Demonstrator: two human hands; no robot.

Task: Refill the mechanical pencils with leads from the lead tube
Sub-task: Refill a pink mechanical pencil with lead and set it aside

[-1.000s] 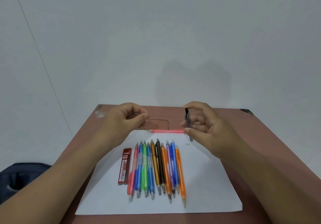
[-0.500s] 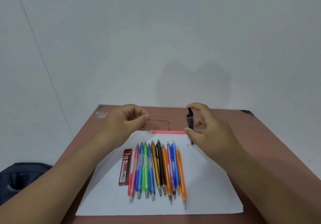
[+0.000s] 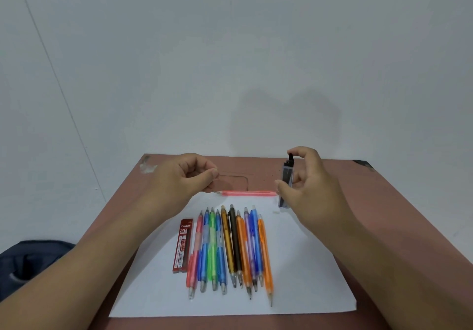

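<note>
Clear lead tube now stands upright in the right hand, fingertips newly pinching its black cap, suggesting opening next, while the left hand pinches something unseen above the pink pencil near the desk's far edge.

Lead tube pinched in right hand: clear body, dark leads inside, black cap. Pencil lying between hands: translucent pink-red. Lead box below left hand: dark red, white "2B" lettering. Pencil row below hands, left to right: pink, blue, green, blue, amber-brown, black, orange, lilac, blue, orange; tips grey. Paper sheet under row: plain white. Desk: reddish brown, pale scuff beside left hand. Wall: pale grey-white. Bag left of left forearm: dark navy.
</note>
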